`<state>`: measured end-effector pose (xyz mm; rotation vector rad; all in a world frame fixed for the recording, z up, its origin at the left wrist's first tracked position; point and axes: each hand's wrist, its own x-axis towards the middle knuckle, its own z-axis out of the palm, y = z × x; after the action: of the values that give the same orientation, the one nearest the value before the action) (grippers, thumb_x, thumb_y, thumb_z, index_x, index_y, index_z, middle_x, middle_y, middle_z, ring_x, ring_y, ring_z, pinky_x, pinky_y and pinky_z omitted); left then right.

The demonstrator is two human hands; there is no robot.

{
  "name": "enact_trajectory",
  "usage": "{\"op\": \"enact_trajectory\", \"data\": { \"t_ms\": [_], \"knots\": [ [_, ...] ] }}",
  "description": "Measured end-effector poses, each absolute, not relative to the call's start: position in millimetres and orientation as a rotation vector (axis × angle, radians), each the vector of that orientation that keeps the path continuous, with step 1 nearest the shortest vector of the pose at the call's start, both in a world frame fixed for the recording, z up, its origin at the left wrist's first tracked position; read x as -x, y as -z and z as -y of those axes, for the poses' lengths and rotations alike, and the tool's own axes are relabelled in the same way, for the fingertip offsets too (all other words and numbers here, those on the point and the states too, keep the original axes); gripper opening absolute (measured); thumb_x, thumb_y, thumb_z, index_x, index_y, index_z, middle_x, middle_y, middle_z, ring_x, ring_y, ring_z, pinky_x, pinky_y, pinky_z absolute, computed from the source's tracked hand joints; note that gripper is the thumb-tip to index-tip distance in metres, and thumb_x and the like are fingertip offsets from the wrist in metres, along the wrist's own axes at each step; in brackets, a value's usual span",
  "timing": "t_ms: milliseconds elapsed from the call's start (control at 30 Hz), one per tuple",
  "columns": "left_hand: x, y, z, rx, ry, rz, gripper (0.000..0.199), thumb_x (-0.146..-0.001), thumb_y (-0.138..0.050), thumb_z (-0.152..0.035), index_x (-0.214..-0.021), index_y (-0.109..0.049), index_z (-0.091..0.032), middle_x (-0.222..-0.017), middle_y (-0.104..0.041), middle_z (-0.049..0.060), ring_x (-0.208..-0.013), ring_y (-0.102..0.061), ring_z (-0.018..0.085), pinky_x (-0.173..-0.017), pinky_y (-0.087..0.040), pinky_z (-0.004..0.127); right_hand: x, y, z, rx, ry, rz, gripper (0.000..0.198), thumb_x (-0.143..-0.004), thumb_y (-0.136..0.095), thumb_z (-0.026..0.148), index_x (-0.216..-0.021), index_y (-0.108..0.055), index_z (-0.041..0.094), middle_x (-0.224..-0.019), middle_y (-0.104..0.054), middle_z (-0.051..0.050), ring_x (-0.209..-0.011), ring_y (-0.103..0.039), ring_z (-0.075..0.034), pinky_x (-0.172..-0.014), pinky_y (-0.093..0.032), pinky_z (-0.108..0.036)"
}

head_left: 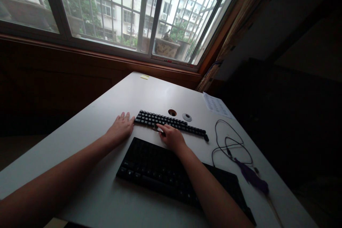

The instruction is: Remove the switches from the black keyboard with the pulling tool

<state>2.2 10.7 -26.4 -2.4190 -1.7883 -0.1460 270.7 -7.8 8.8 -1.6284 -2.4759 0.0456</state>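
Note:
Rows of loose black keycaps (162, 118) lie lined up on the white table. My left hand (123, 126) rests flat at their left end, fingers spread, its fingertips beside the end keycaps. At the near side of the rows, my right hand (172, 137) has its index finger and thumb at a small dark keycap (155, 127); the other fingers are curled, and the grip is partly hidden. Below both hands sits a black keyboard (152, 171), partly covered by my right forearm. Its upper area is too dark to make out fully.
A round cable hole (172, 113) and its grey cover (187, 117) are beyond the keycaps. To the right lie a looped black cable (217, 139), a purple object (252, 178) and a printed paper (217, 105). A yellow note (144, 77) sits at the far corner, near the barred window.

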Motion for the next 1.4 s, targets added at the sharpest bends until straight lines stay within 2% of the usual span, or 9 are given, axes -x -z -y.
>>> {"op": "enact_trajectory", "data": {
  "t_ms": [700, 1400],
  "knots": [
    [-2.8, 28.7, -10.2, 2.42, 0.182, 1.807, 0.05, -0.099, -0.035, -0.03, -0.143, -0.044, -0.009, -0.149, -0.038, 0.027, -0.139, -0.033, 0.043, -0.11, -0.029, 0.055, -268.1, -15.9, 11.9, 1.654, -0.011, 2.496, 0.047, -0.093, -0.052, 0.029, -0.139, -0.05, 0.034, -0.118, -0.067, -0.002, -0.098, -0.067, -0.02, -0.087, -0.051, -0.03],
    [-4.1, 25.6, -8.4, 2.383, 0.19, 1.8, 0.049, -0.098, -0.035, -0.03, -0.142, -0.046, -0.01, -0.147, -0.042, 0.024, -0.137, -0.037, 0.041, -0.109, -0.031, 0.053, -266.6, -18.1, 12.2, 1.675, 0.024, 2.524, 0.048, -0.092, -0.053, 0.03, -0.14, -0.05, 0.037, -0.116, -0.064, -0.002, -0.092, -0.068, -0.02, -0.082, -0.052, -0.029]
  ]
}}
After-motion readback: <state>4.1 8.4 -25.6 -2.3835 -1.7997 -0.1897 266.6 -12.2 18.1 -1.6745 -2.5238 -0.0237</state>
